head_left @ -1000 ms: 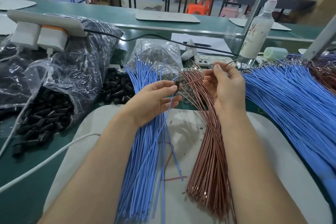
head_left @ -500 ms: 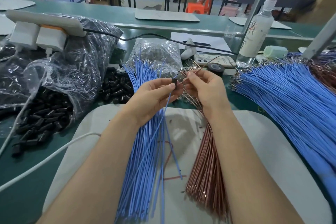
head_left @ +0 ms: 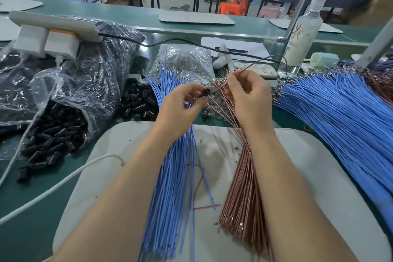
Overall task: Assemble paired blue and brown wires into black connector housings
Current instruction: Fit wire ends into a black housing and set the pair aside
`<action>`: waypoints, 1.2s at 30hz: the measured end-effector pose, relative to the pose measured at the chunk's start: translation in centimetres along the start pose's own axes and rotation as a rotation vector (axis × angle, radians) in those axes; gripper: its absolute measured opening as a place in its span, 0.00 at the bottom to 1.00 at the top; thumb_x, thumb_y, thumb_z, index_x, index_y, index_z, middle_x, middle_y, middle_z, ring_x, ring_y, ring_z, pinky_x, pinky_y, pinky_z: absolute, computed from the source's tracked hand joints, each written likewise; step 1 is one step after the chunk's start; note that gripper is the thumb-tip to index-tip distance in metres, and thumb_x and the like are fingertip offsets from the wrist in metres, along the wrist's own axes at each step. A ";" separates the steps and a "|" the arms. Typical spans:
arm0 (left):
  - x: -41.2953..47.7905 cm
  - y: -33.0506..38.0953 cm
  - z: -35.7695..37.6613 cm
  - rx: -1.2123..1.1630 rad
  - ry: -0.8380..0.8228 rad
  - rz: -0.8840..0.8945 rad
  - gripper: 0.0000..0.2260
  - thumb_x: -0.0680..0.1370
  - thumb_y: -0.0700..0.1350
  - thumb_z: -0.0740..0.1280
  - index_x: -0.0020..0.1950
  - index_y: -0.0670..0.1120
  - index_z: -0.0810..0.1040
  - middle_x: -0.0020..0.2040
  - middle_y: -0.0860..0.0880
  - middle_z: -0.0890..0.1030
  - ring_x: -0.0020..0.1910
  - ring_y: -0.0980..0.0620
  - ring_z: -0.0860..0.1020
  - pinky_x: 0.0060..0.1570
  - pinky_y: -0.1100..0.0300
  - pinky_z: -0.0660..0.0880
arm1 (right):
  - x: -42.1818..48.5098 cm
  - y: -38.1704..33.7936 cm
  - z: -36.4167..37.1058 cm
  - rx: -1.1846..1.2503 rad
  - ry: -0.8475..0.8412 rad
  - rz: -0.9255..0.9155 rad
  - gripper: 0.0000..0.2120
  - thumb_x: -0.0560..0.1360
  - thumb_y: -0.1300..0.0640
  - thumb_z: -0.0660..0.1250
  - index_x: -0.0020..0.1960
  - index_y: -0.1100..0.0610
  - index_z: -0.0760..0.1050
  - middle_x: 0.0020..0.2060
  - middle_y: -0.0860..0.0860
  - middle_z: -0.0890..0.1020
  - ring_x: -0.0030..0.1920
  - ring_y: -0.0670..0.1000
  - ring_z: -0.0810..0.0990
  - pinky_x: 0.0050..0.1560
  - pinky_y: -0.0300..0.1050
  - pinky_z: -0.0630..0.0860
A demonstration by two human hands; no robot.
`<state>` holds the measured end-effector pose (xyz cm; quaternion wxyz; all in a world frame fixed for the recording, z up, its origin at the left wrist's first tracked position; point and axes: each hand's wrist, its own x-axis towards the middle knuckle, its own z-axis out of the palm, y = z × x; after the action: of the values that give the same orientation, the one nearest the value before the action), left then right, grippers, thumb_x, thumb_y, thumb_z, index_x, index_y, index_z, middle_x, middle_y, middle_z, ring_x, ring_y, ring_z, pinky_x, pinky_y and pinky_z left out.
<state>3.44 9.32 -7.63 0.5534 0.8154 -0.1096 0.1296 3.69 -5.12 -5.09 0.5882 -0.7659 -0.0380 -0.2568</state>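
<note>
Over the far edge of a pale grey work mat (head_left: pixel 319 176), two bare hands meet close together. The left hand (head_left: pixel 180 110) pinches a black connector housing (head_left: pixel 205 93) between its thumb and curled fingers, with the open end turned toward the right hand (head_left: pixel 248 100). That hand pinches a single brown wire (head_left: pixel 251 65) that slants up to the right. The wire's near tip is at the housing's mouth, but contact cannot be told. A blue wire bundle (head_left: pixel 170 176) lies under the left wrist and a brown wire bundle (head_left: pixel 242 198) under the right, with a narrow bare strip of mat between them. A large sheaf of blue wires (head_left: pixel 340 112) overlaps the mat's right edge. Left of the mat, loose black housings (head_left: pixel 138 100) spill beside a plastic bag (head_left: pixel 85 83), and a white cable (head_left: pixel 53 189) reaches the mat's left edge.
</note>
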 end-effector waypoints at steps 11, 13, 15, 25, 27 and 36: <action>-0.1 -0.7 0.2 0.129 0.000 0.050 0.06 0.76 0.44 0.68 0.50 0.53 0.78 0.47 0.53 0.80 0.43 0.58 0.75 0.43 0.72 0.69 | -0.2 0.3 0.4 -0.077 -0.028 -0.080 0.04 0.77 0.59 0.66 0.44 0.54 0.78 0.34 0.44 0.80 0.36 0.45 0.79 0.45 0.45 0.79; -0.1 -0.8 0.2 0.142 0.006 0.065 0.05 0.76 0.44 0.68 0.51 0.53 0.78 0.47 0.53 0.80 0.43 0.59 0.75 0.43 0.74 0.68 | -0.2 0.4 0.4 -0.092 -0.041 -0.080 0.03 0.77 0.59 0.66 0.45 0.55 0.78 0.33 0.43 0.80 0.35 0.44 0.79 0.44 0.43 0.78; -0.1 -0.9 0.2 0.146 0.004 0.072 0.05 0.76 0.44 0.68 0.51 0.53 0.78 0.48 0.53 0.79 0.44 0.58 0.75 0.44 0.72 0.69 | -0.2 0.4 0.4 -0.072 -0.045 -0.070 0.03 0.77 0.59 0.66 0.45 0.55 0.78 0.34 0.44 0.80 0.36 0.45 0.79 0.45 0.44 0.79; -0.3 -0.2 0.4 0.099 0.042 0.107 0.04 0.76 0.41 0.68 0.50 0.48 0.79 0.46 0.52 0.80 0.45 0.57 0.76 0.48 0.68 0.71 | -0.3 1.0 0.7 -0.130 -0.216 0.032 0.05 0.75 0.57 0.68 0.41 0.51 0.78 0.33 0.45 0.81 0.35 0.45 0.79 0.42 0.44 0.77; -0.3 -0.1 0.4 0.089 0.043 0.110 0.04 0.76 0.41 0.68 0.50 0.47 0.79 0.45 0.52 0.81 0.45 0.57 0.77 0.48 0.68 0.72 | -0.3 0.8 0.7 -0.037 -0.273 0.134 0.05 0.76 0.58 0.67 0.42 0.51 0.78 0.34 0.49 0.81 0.36 0.50 0.80 0.45 0.52 0.80; -0.3 0.1 0.4 0.076 0.003 0.112 0.04 0.76 0.43 0.69 0.50 0.51 0.78 0.43 0.60 0.79 0.45 0.68 0.75 0.48 0.77 0.68 | -0.3 0.1 0.3 0.185 -0.291 0.371 0.11 0.81 0.53 0.59 0.46 0.50 0.80 0.38 0.47 0.83 0.39 0.46 0.80 0.42 0.40 0.78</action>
<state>3.12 8.96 -7.81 0.5139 0.8284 -0.1492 0.1654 3.59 -4.84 -5.34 0.6810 -0.7318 -0.0046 -0.0270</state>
